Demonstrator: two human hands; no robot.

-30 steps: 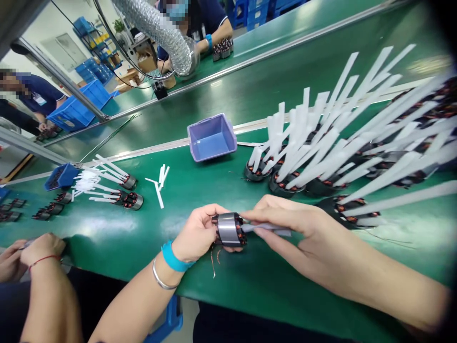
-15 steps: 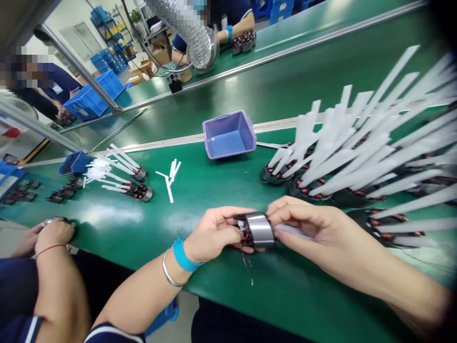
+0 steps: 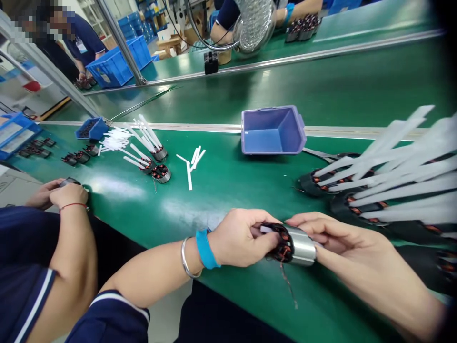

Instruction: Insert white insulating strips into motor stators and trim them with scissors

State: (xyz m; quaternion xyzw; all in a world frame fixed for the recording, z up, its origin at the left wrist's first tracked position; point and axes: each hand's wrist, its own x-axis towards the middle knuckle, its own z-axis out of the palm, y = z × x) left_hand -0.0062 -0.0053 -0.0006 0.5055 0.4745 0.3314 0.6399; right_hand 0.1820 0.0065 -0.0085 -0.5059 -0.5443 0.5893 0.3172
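Both of my hands hold one motor stator (image 3: 298, 245), a shiny steel ring with copper windings, just above the green belt (image 3: 228, 190). My left hand (image 3: 241, 237) grips its left end, fingers curled over the windings and a white paper strip (image 3: 267, 229) that pokes out there. My right hand (image 3: 333, 234) holds its right end, fingers laid along the steel. Thin copper leads (image 3: 288, 286) hang from the stator.
A row of stators stuffed with long white strips (image 3: 389, 176) lies at the right. A purple bin (image 3: 273, 131) stands behind. Loose strips (image 3: 191, 164) and several more stators (image 3: 159, 164) lie at the left. A co-worker's hands (image 3: 62, 193) work at the left edge.
The white strip has gone into the stator from the right and now pokes out at the left end. My view has swung, so the hands sit further right and lower.
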